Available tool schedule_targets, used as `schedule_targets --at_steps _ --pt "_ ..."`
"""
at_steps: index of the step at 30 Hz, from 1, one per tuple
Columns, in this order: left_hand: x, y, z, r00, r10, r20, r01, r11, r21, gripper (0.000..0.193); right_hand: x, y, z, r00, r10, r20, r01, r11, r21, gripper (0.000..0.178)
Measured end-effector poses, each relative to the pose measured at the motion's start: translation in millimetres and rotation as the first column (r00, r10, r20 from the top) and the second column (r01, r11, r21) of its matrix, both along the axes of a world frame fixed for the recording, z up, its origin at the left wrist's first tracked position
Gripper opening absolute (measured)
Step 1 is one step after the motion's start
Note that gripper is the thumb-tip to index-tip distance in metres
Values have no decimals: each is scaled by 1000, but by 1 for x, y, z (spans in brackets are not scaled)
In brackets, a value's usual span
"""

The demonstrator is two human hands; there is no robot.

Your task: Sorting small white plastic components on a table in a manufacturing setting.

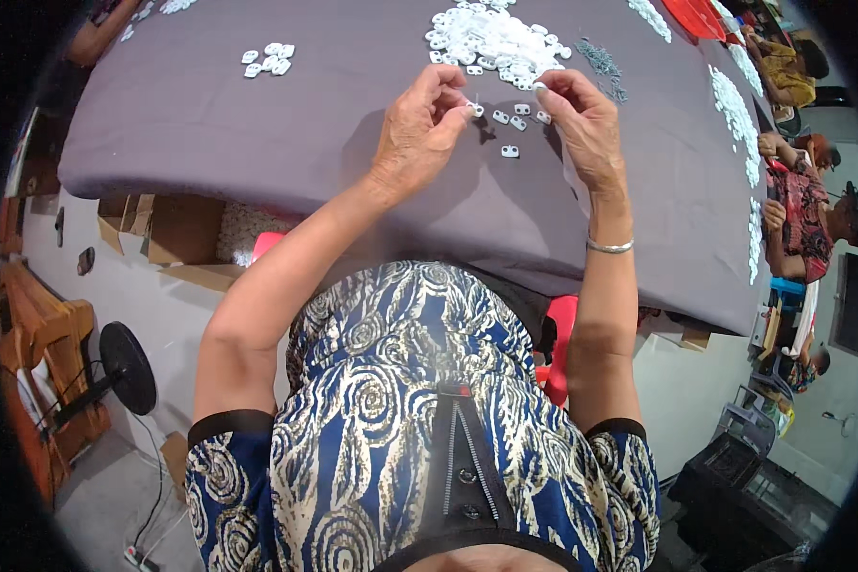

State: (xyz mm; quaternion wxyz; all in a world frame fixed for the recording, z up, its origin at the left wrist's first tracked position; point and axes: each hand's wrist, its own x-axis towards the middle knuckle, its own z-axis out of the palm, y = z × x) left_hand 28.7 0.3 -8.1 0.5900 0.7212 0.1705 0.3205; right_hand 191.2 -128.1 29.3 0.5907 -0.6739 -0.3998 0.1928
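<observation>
My left hand (424, 124) pinches a small white two-holed plastic piece (478, 111) between thumb and fingertips; a thin pin seems to stand up from it. Opposite, my right hand (583, 119) has thumb and forefinger closed on a small white piece (541, 86), mostly covered by the fingers. Between and below the hands lie several loose two-holed pieces (519, 123), with one single piece (510, 152) closer to me. Just beyond the hands spreads a large heap of the same white pieces (491, 43). A scatter of small grey pins (601, 65) lies to its right.
The table has a grey cloth (334, 57). A small group of white pieces (270, 61) sits at the left. More white piles (734, 110) line the right side near a red tray (696, 17) and other people. Under the near edge stands a cardboard box (189, 229).
</observation>
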Motion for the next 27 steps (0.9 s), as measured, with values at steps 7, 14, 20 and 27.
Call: schedule_targets --at_steps 7,14,20,27 --pt "-1 -2 8 989 -148 10 148 984 -98 28 -17 2 13 965 66 -252 -84 995 -60 12" --pt "0 -3 7 988 -155 26 156 982 -101 28 -16 3 10 875 108 -472 -122 993 0 16" --pt "-1 -2 7 991 -136 20 137 987 -81 27 -18 4 7 930 72 -362 -93 995 -42 14" --pt "0 -2 7 997 -69 35 72 992 -104 27 -25 5 8 875 -1 484 111 974 -199 16"
